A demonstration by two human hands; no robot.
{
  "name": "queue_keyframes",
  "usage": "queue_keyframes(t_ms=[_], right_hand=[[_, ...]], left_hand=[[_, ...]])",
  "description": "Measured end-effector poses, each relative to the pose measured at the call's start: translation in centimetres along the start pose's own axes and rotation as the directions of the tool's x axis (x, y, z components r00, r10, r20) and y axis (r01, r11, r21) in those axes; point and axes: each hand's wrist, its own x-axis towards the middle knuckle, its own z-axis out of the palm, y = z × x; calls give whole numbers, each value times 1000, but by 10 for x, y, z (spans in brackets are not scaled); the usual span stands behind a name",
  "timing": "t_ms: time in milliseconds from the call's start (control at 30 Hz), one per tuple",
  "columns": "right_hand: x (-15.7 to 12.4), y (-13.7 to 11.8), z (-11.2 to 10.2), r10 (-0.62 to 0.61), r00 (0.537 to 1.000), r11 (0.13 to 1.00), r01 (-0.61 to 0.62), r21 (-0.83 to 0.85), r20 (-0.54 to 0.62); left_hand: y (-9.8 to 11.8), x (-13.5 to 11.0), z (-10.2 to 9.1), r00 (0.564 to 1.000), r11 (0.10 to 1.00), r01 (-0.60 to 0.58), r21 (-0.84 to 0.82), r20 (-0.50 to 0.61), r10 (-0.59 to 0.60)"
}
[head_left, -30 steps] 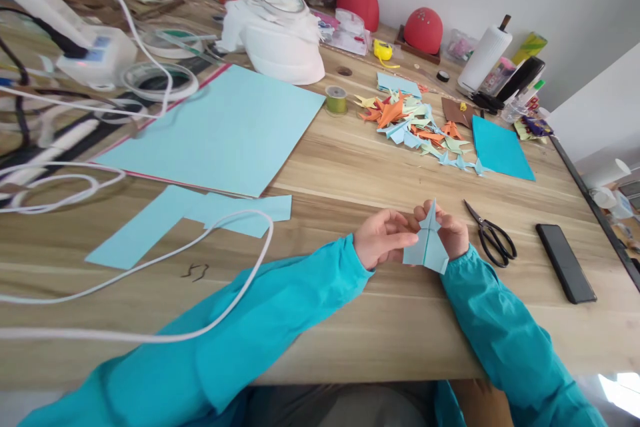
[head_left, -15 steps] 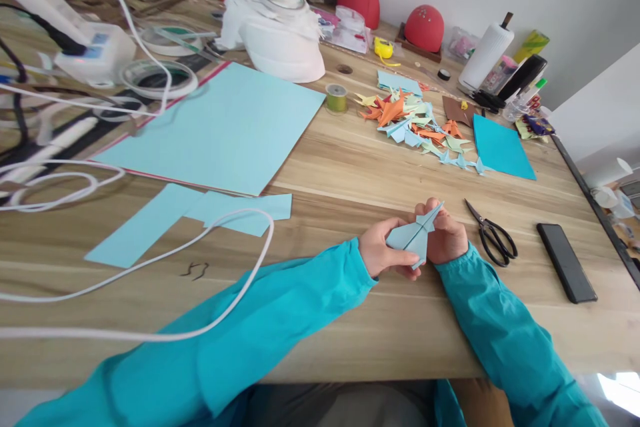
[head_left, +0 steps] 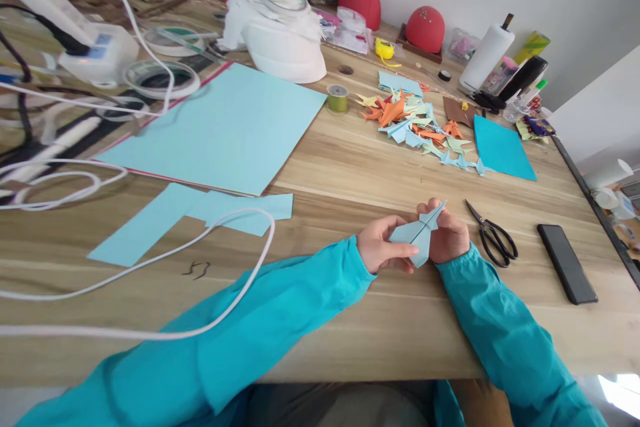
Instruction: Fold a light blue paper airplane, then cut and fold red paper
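A light-blue folded paper plane (head_left: 419,236) with a narrow pointed nose is held between my two hands above the table. My left hand (head_left: 385,245) grips its wide tail end, the thumb lying on top and the other fingers beneath. Closed around the nose end is my right hand (head_left: 449,237), some of its fingers hidden behind the paper. Black-handled scissors (head_left: 495,237) lie just right of my right hand, and a black phone (head_left: 567,263) rests beyond them.
Light-blue paper strips (head_left: 145,227) and a large light-blue sheet (head_left: 225,127) lie on the left. A white cable (head_left: 267,253) loops over my left sleeve. Folded paper shapes (head_left: 415,120) are heaped farther back, between a thread spool (head_left: 337,99) and a blue sheet (head_left: 505,148).
The paper plane has shifted slightly right and its tail now shows flatter. My left hand has moved a little back along the tail edge; my right hand has barely moved.
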Motion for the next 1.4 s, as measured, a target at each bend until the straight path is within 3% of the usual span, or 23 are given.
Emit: queue_keyframes(t_ms=[133,533,633,733,900,1033,1133,1233,1400], right_hand=[[1,-2,0,7,1000,1000,-7,18,-6],[1,-4,-2,-13,999,999,14,35,-35],[0,-3,-4,34,999,999,-36,38,32],[-4,-1,-1,150,980,989,-147,-29,129],[-7,0,7,314,933,946,-292,-138,175],[-4,0,1,311,940,947,-294,-127,143],[-2,3,-7,294,950,955,-287,-79,102],[-2,7,-10,242,970,970,-241,-38,16],[-4,7,0,160,984,983,-166,-84,-78]], left_hand=[[2,2,-3,999,999,-38,-19,-35,37],[8,5,-5,998,994,12,-107,-61,-18],[10,4,-3,987,995,-93,-29,-138,88],[14,1,-2,951,954,-260,150,-131,280],[18,-3,-6,907,879,-408,247,4,420],[16,0,-11,807,742,-588,323,165,568],[12,4,-14,759,640,-614,462,123,639],[10,7,-16,753,639,-587,497,43,657],[8,11,-19,707,629,-598,497,-42,706]])
